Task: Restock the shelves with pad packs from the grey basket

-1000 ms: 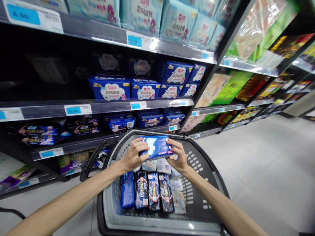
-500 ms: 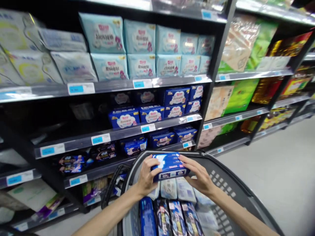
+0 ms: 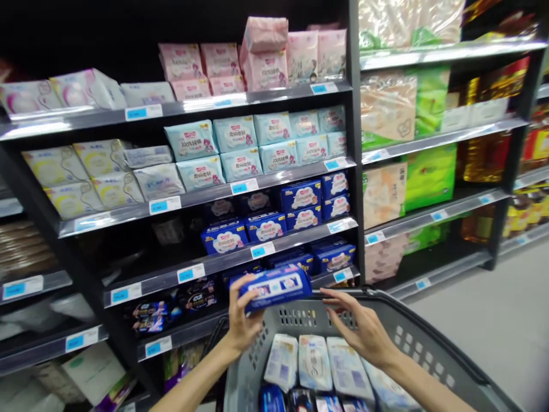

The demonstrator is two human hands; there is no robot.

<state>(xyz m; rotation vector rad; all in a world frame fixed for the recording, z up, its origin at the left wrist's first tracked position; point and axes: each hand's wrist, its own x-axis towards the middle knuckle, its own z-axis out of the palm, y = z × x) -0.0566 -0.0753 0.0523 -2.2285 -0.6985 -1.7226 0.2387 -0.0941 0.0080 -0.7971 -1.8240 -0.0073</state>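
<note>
A dark blue pack of sanitary pads (image 3: 281,288) is held up over the back rim of a grey shopping basket (image 3: 300,316), tilted with its right end slightly higher. My left hand (image 3: 243,320) grips its left end, thumb below and fingers over the near face. To the right of the pack, my right hand (image 3: 364,332) has its fingers stretched out and apart, holding nothing. Inside the basket, below both hands, white packs (image 3: 315,363) stand in a row. Nearer me are darker packs (image 3: 272,397), partly cut off by the frame's bottom edge.
Shelves ahead hold more blue packs (image 3: 225,236), light blue packs (image 3: 238,163) and pink packs (image 3: 266,68). Black packs (image 3: 150,315) lie on a low shelf at left. Green packs (image 3: 431,174) and bottles fill the shelves at right. Grey floor (image 3: 510,320) runs along the right.
My right hand has let go of the blue pack and moved off to the right. My left hand has raised the pack and turned it. The view has tipped upward, showing more shelves.
</note>
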